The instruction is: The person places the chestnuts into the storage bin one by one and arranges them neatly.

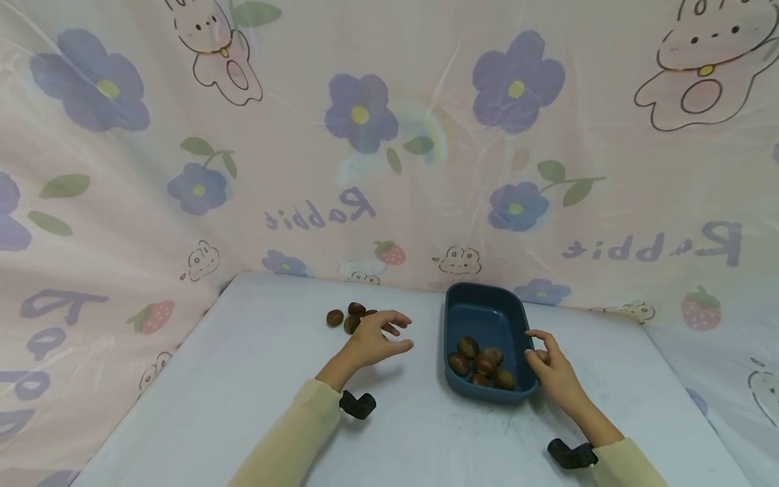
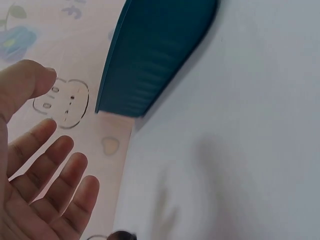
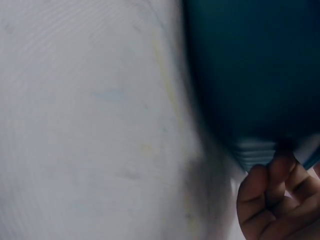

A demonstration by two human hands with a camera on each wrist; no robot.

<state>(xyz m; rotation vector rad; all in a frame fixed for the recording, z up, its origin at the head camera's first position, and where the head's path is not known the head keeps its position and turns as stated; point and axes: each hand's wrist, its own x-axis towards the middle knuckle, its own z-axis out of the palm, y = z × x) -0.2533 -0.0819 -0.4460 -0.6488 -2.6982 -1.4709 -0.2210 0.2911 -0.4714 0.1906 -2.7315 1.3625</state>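
A dark blue rectangular container stands on the table, with several brown chestnuts gathered at its near end. My right hand holds the container's right rim between thumb and index finger; in the right wrist view its curled fingers lie against the outer wall. To the left of the container, my left hand hovers over the table with nothing in it, thumb and fingers apart. Behind that hand lies a small group of loose chestnuts, partly hidden by it. The left wrist view shows its relaxed fingers short of the container.
The white table ends at the back against a pink curtain printed with flowers and rabbits, which also hangs along the left and right sides. Black wrist devices sit on both forearms.
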